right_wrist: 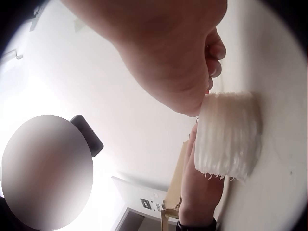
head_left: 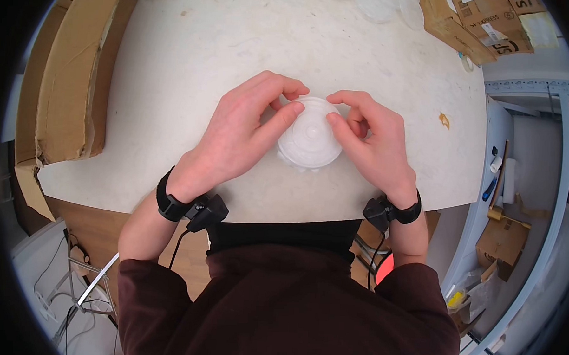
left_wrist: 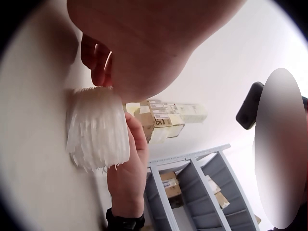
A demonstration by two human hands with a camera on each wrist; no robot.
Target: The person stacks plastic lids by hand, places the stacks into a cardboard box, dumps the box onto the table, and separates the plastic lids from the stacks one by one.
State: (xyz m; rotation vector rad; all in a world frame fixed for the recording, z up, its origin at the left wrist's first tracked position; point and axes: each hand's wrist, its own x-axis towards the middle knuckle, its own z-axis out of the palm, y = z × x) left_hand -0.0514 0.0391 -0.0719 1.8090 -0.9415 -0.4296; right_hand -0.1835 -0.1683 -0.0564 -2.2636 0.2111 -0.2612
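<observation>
A stack of round, translucent white plastic lids lies on the white table in front of the person. Seen from the side in the left wrist view, the stack is a short column of many thin, ridged edges. My left hand is at its left and far side, thumb on the top rim and index finger curved at the far edge. Opposite it, my right hand curls at the right side, thumb at the rim and index finger bent toward the far edge. Both palms partly hide the lower fingers.
A long cardboard box stands along the table's left side. Cardboard boxes sit at the far right, with a tape roll beside them. Clear plastic pieces lie at the far edge. Shelving stands right of the table.
</observation>
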